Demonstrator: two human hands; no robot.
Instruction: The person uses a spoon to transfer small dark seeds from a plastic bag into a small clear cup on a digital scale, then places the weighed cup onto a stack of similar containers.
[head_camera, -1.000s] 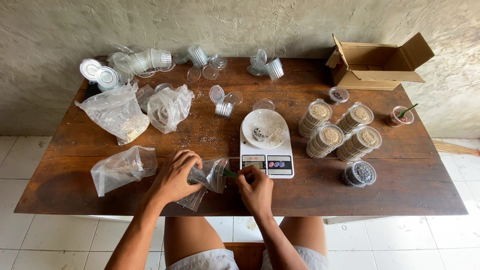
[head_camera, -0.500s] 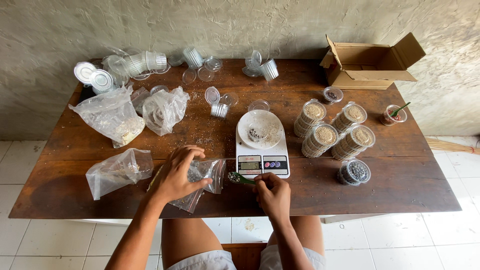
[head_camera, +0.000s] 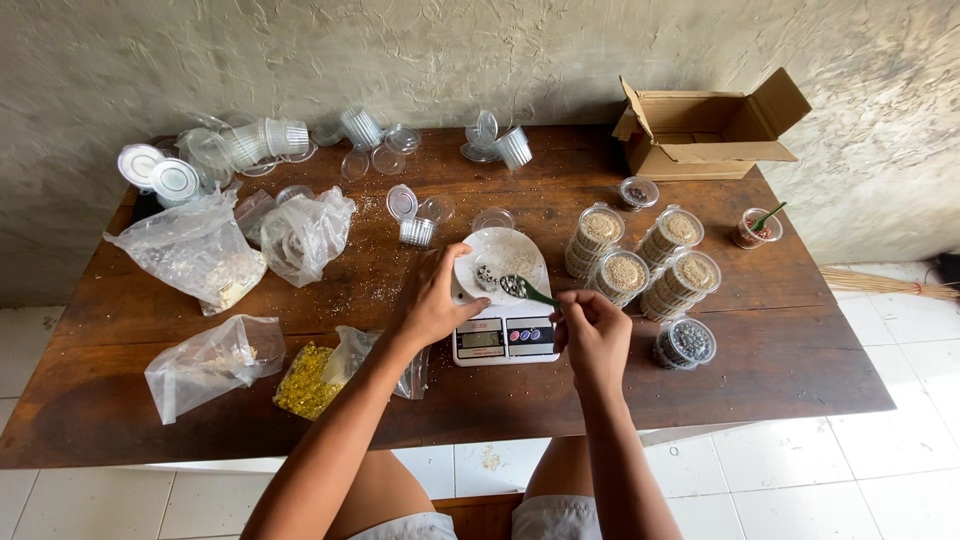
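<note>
Setting: rough grey plastered wall behind a dark wooden table (head_camera: 620, 395); white tiled floor around it.
Far left: loose clear lids and small cups (head_camera: 265, 138) along the back edge; below them two clear plastic bags (head_camera: 195, 250), one holding pale grain.
Front left: a third clear bag (head_camera: 212, 362), then a packet of yellow bits (head_camera: 305, 382) lying on the table.
Left hand (head_camera: 437, 303): fingers curled on the left rim of the white dish (head_camera: 497, 262), steadying it.
Centre: white kitchen scale (head_camera: 503, 338) near the front edge; the dish sits on it, with a few dark beads inside.
Spoon (head_camera: 525, 290): green handle, bowl loaded with shiny beads, held over the dish's lower right part.
Right hand (head_camera: 592, 335): closed on the spoon handle, just right of the scale.
Right of scale: stacks of lidded cups with pale grain (head_camera: 625, 270); one cup of dark beads (head_camera: 686, 342) in front.
Far right: open cardboard box (head_camera: 705, 135) at the back corner; small cup with a green stick (head_camera: 757, 228).
</note>
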